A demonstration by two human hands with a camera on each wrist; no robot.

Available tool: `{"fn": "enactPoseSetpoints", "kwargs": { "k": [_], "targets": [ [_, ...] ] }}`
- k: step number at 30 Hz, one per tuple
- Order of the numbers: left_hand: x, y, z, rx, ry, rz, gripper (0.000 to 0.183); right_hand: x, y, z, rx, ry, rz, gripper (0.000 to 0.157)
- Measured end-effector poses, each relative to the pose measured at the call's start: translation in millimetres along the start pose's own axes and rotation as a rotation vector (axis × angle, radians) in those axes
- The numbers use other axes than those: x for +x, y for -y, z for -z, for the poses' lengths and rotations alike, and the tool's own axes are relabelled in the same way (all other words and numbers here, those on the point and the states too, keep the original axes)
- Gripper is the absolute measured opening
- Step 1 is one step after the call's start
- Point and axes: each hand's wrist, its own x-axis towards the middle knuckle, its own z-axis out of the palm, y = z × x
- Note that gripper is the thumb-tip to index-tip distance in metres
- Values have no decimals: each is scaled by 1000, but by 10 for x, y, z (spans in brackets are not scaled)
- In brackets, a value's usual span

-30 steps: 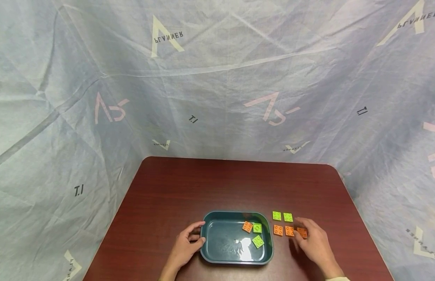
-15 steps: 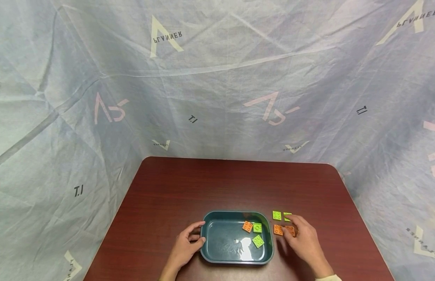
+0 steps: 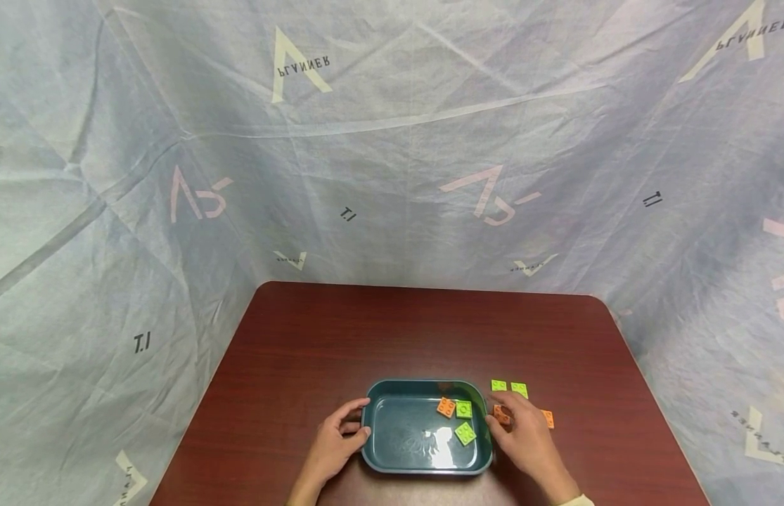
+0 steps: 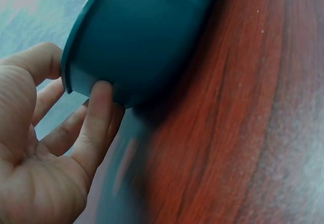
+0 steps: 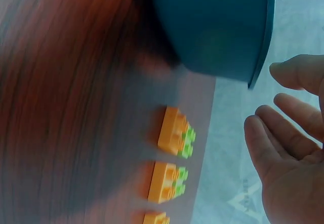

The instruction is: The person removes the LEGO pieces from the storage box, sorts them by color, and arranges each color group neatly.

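Observation:
A dark teal plastic tray (image 3: 404,472) sits on the table, holding an orange toy brick (image 3: 446,407) and two green toy bricks (image 3: 465,433) towards its right end. My left hand (image 3: 331,444) holds the tray's left end, fingertips against the outer wall (image 4: 136,47) and one digit bent at the rim. By the tray's right end is my right hand (image 3: 524,432), thumb near the rim and nothing held. In the right wrist view its relaxed fingers (image 5: 263,138) stand a little apart from the tray.
Right of the tray, orange bricks (image 5: 163,182) lie in a row, partly behind my right hand in the head view. Two green bricks (image 3: 519,388) lie just beyond them. The dark red table (image 3: 392,337) is enclosed by grey printed cloth (image 3: 392,176).
My right hand has moved left from above the orange bricks to the tray's right end, uncovering the rightmost orange brick. My left hand and the bricks have stayed put.

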Motion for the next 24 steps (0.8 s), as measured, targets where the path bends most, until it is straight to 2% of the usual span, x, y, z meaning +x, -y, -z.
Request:
{"fn": "enactPoseSetpoints", "kwargs": {
  "k": [6, 13, 19, 24],
  "targets": [
    [-4, -13, -2, 2, 7, 12, 54, -4, 159, -53, 40, 99, -65, 47],
    [3, -6, 5, -6, 2, 15, 54, 8, 283, -110, -46, 15, 35, 46],
    [9, 1, 4, -12, 2, 16, 53, 37, 427, -155, -6, 103, -26, 46],
    [7, 6, 4, -4, 5, 1, 54, 48, 455, -233, 15, 123, -24, 48]
  ]
}}
